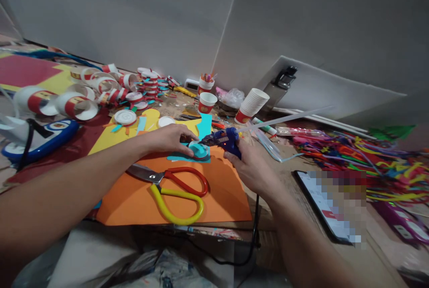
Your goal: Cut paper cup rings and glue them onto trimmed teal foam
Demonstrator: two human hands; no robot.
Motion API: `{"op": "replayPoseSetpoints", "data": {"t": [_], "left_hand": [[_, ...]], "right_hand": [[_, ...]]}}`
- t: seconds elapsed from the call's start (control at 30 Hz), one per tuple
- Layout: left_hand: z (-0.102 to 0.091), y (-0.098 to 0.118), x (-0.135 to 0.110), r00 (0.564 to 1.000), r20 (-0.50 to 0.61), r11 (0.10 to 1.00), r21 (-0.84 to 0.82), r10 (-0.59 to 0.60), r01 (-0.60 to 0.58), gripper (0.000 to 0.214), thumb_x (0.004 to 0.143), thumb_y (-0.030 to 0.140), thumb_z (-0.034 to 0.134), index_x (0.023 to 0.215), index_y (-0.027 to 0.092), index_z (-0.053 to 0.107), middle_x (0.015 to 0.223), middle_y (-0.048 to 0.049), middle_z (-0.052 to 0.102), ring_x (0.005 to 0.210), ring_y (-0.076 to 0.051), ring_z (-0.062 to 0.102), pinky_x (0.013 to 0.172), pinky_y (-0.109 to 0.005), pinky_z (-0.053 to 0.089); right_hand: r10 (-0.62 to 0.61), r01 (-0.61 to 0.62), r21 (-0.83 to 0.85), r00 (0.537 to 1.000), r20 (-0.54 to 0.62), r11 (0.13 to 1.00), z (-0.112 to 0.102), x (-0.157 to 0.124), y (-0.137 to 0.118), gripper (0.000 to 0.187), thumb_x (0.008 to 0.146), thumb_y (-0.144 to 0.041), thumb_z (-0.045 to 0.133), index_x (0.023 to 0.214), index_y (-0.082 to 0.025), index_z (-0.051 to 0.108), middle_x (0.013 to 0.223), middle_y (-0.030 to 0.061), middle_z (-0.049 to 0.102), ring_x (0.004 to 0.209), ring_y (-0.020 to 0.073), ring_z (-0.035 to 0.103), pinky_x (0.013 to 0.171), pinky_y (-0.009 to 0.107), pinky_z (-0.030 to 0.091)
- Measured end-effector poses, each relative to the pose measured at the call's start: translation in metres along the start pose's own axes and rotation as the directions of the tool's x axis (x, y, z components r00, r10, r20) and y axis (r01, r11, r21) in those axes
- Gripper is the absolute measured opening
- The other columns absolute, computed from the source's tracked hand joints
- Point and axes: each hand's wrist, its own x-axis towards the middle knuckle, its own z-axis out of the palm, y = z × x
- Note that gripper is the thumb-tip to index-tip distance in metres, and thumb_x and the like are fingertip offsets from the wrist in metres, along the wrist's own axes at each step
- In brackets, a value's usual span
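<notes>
- Scissors point(160, 176) lie near the tabletop's point(288, 163) front edge, likely for easy reach.
- Left hand point(169, 139), half curled, pinches the round piece point(200, 151) behind them, seemingly for steadiness.
- Right hand point(253, 165), closed round the glue gun point(225, 139), points it there.

Right hand point(253, 167) grips blue glue gun point(228, 139), pointing at round piece point(200, 151) held by left hand point(167, 139). Nearer: scissors point(154, 177) on orange sheet point(228, 194). Far: stacked paper cups point(253, 104). Left: cup rings point(40, 102). Right: phone point(326, 212), colourful strips point(362, 158).
</notes>
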Motion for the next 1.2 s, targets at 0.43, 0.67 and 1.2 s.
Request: {"op": "replayPoseSetpoints", "data": {"t": [0.43,0.67,1.2], "left_hand": [[0.002,-0.002,0.001,1.0,-0.019,1.0,-0.005,-0.024,0.024,0.057,0.068,0.047,0.073,0.118,0.021,0.067,0.107,-0.0051,0.066,0.092,-0.019,0.059,0.078,-0.026,0.041],[0.002,-0.004,0.001,0.999,-0.023,1.0,-0.007,-0.026,0.026,0.059,0.067,0.049,0.074,0.119,0.021,0.067,0.111,-0.0054,0.067,0.096,-0.02,0.059,0.081,-0.026,0.042],[-0.002,0.001,0.0,1.0,0.003,1.0,0.013,0.012,-0.012,0.043,0.072,0.043,0.07,0.111,0.024,0.071,0.1,-0.0015,0.069,0.089,-0.017,0.059,0.074,-0.023,0.039]], "right_hand": [[0.028,-0.028,-0.012,0.999,0.015,1.0,0.001,-0.001,-0.003,0.016,0.088,-0.023,0.053,0.102,-0.017,0.058,0.096,0.0081,0.065,0.082,0.0208,0.058,0.068,0.03,0.042],[0.046,-0.045,-0.047,0.999,0.028,0.998,0.003,-0.001,-0.005,0.014,0.089,-0.023,0.052,0.1,-0.017,0.057,0.091,0.0083,0.064,0.079,0.02,0.058,0.065,0.028,0.04],[0.053,-0.05,-0.089,0.998,0.029,0.995,0.01,-0.002,-0.009,0.025,0.091,-0.025,0.05,0.113,-0.015,0.055,0.104,0.0141,0.066,0.094,0.0264,0.061,0.074,0.033,0.044]]}}
